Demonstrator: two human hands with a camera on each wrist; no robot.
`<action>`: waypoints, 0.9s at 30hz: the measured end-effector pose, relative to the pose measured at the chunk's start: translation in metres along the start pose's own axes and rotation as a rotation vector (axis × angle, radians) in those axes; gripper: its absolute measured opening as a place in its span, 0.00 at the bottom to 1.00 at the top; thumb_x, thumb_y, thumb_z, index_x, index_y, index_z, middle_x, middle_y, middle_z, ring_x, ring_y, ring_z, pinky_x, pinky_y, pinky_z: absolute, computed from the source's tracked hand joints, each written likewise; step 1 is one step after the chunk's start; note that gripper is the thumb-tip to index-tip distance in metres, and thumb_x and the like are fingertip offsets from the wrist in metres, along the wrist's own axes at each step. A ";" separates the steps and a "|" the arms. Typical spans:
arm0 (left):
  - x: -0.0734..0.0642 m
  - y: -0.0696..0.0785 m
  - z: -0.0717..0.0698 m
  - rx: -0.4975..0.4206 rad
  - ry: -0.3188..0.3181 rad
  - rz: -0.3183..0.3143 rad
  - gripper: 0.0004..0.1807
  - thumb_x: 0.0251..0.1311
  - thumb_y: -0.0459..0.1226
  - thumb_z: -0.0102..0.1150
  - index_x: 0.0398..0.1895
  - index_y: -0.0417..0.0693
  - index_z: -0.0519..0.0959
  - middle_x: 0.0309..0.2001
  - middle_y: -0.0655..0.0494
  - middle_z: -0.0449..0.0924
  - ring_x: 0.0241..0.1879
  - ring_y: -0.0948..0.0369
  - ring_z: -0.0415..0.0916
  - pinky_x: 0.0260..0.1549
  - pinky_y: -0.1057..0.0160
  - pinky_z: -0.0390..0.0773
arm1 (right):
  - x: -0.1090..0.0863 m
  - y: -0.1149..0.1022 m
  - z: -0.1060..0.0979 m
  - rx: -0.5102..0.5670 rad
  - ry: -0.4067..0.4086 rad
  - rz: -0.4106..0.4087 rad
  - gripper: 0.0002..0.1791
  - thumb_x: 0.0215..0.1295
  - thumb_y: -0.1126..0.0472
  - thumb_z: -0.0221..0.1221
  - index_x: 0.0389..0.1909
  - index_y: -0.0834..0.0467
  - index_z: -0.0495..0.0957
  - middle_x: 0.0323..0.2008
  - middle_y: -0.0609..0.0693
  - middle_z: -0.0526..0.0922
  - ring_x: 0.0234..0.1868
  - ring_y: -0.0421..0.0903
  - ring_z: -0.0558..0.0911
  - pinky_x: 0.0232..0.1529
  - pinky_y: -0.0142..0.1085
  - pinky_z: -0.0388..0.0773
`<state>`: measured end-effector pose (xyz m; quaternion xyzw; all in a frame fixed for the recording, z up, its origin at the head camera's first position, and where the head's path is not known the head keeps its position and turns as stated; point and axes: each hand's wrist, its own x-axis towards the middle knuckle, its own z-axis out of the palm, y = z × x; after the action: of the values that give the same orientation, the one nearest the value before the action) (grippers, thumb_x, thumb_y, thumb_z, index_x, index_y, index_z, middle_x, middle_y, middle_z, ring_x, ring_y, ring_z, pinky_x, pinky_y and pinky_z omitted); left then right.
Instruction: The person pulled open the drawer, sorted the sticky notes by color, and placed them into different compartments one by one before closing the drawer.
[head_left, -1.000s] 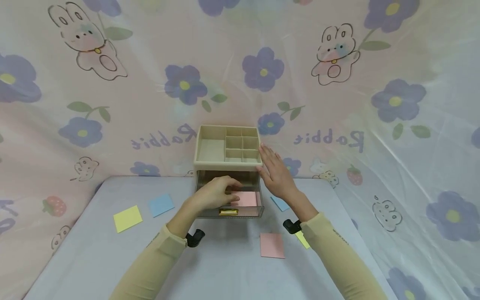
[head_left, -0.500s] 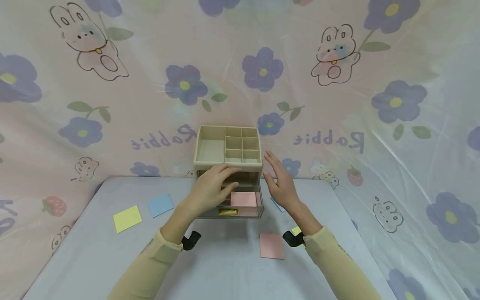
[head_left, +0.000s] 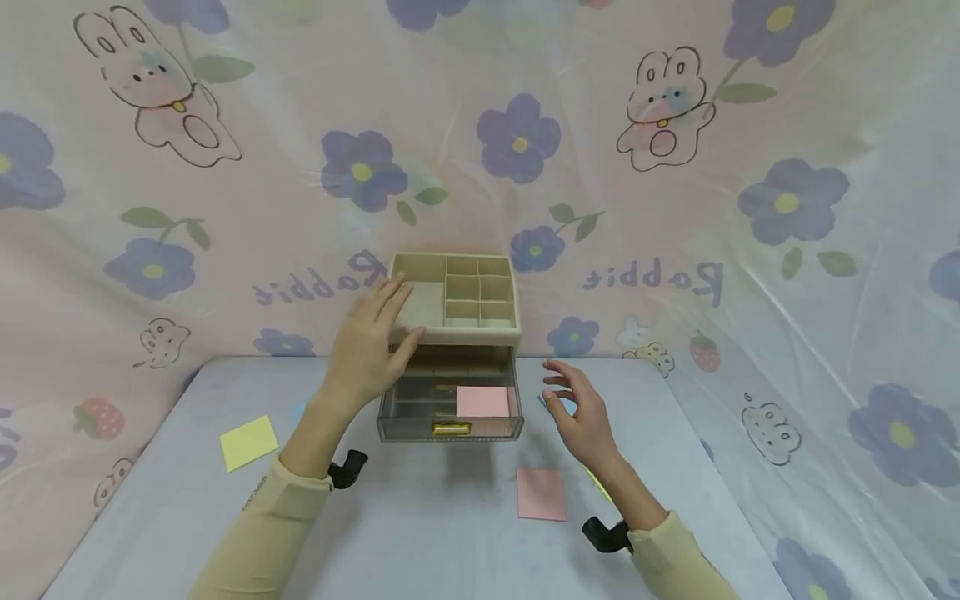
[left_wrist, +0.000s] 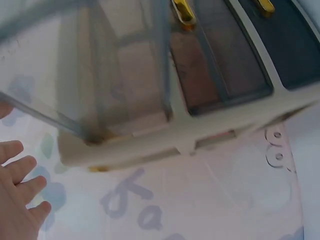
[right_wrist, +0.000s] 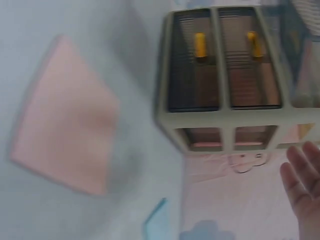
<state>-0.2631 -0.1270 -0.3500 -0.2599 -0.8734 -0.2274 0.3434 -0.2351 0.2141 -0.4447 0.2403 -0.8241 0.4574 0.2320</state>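
A cream desk organizer [head_left: 453,337] stands at the back of the table, with its clear top drawer [head_left: 405,430] pulled out. Inside that drawer lies a pink sticky-note pad [head_left: 482,402]. My left hand [head_left: 360,354] is at the organizer's left side, its fingers extended over the top tray's left edge; whether they touch it I cannot tell. My right hand [head_left: 587,421] hovers right of the drawer, fingers loosely bent around nothing. Below it a blue sticky-note pad [head_left: 568,406] is partly covered. Two lower drawers [right_wrist: 192,85] are closed in the right wrist view.
Another pink sticky-note pad [head_left: 541,494] lies on the table in front of the organizer. Yellow pads lie at the left [head_left: 248,443] and partly behind the right forearm [head_left: 597,483]. The left forearm nearly hides a blue pad [head_left: 298,412]. A patterned curtain [head_left: 450,108] hangs behind.
My left hand has come out of the drawer and moved left and up to the organizer's left edge. My right hand has left the organizer's right side and drawn back toward me.
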 end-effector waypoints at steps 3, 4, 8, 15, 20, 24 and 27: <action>0.001 -0.007 -0.003 0.047 -0.074 -0.053 0.39 0.74 0.48 0.59 0.79 0.37 0.61 0.79 0.40 0.59 0.78 0.38 0.55 0.74 0.33 0.56 | -0.018 0.009 0.003 -0.035 -0.064 0.060 0.26 0.73 0.69 0.60 0.70 0.63 0.71 0.61 0.57 0.82 0.54 0.53 0.85 0.50 0.35 0.84; 0.001 -0.010 -0.004 0.059 -0.102 -0.076 0.40 0.74 0.50 0.57 0.80 0.37 0.59 0.80 0.40 0.57 0.79 0.38 0.53 0.75 0.34 0.54 | -0.024 0.011 0.004 -0.051 -0.091 0.081 0.26 0.73 0.68 0.61 0.70 0.63 0.71 0.60 0.56 0.82 0.53 0.52 0.85 0.49 0.37 0.84; 0.003 -0.018 -0.005 0.086 -0.217 -0.149 0.43 0.76 0.56 0.51 0.83 0.40 0.53 0.83 0.42 0.49 0.81 0.39 0.46 0.78 0.36 0.45 | -0.040 0.020 0.005 -0.120 -0.217 0.185 0.26 0.72 0.65 0.63 0.69 0.63 0.73 0.58 0.54 0.83 0.51 0.49 0.84 0.49 0.44 0.84; 0.007 -0.029 -0.003 0.131 -0.341 -0.162 0.48 0.76 0.61 0.46 0.84 0.41 0.46 0.84 0.42 0.40 0.82 0.39 0.41 0.79 0.38 0.41 | -0.062 0.037 0.002 -0.208 -0.404 0.276 0.25 0.69 0.62 0.66 0.65 0.63 0.76 0.53 0.53 0.84 0.49 0.50 0.83 0.46 0.41 0.83; 0.010 -0.034 0.001 0.165 -0.394 -0.150 0.50 0.76 0.62 0.44 0.84 0.38 0.43 0.84 0.41 0.38 0.82 0.40 0.38 0.78 0.37 0.43 | -0.071 0.045 -0.002 -0.290 -0.515 0.312 0.23 0.65 0.58 0.70 0.59 0.60 0.81 0.52 0.49 0.83 0.49 0.48 0.82 0.48 0.41 0.83; 0.011 -0.036 0.002 0.178 -0.422 -0.148 0.51 0.76 0.63 0.43 0.84 0.37 0.41 0.84 0.39 0.39 0.82 0.40 0.37 0.78 0.37 0.43 | -0.076 0.050 -0.005 -0.345 -0.573 0.318 0.22 0.61 0.56 0.74 0.54 0.57 0.83 0.49 0.46 0.83 0.47 0.45 0.80 0.49 0.42 0.83; 0.012 -0.037 0.004 0.180 -0.437 -0.146 0.51 0.77 0.63 0.42 0.84 0.36 0.40 0.84 0.38 0.39 0.82 0.39 0.37 0.78 0.38 0.43 | -0.077 0.053 -0.008 -0.363 -0.609 0.307 0.23 0.58 0.54 0.75 0.53 0.57 0.84 0.46 0.44 0.82 0.46 0.43 0.79 0.49 0.42 0.83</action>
<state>-0.2951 -0.1489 -0.3518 -0.2074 -0.9601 -0.1114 0.1509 -0.2059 0.2593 -0.5214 0.1940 -0.9493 0.2411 -0.0556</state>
